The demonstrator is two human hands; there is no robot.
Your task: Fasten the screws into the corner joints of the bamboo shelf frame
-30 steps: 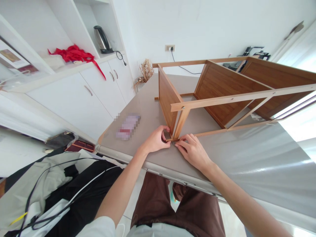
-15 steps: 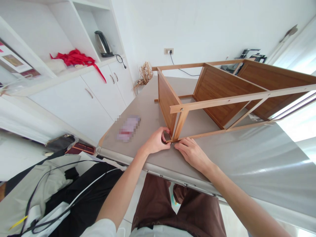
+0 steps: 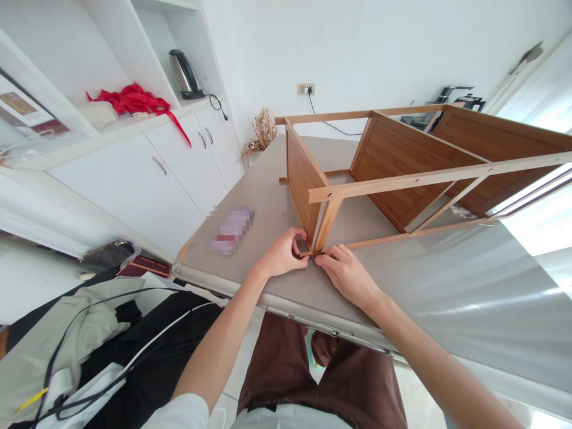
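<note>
A wooden shelf rack [image 3: 402, 146] lies on its side on the grey table. My left hand [image 3: 283, 253] is closed around the near bottom end of its frame, with fingers behind the rail and thumb in front. Close beside it, my right hand [image 3: 346, 271] has its fingertips pressed together at the same corner joint. Whether a small part is pinched in them is hidden. Above the hands, a bolt head [image 3: 330, 196] shows in the upper rail.
A blurred purple item [image 3: 232, 231] lies on the table [image 3: 447, 286], left of my hands. White cabinets [image 3: 134, 173] stand at the left, holding a kettle [image 3: 184, 74] and red ribbon [image 3: 138, 100]. Clothes and cables [image 3: 111, 339] lie lower left. Dried stalks [image 3: 261, 132] stand behind.
My right fingertips have shifted slightly left and now meet the rail at the corner joint. My left hand keeps its hold, and the rack stays in place.
</note>
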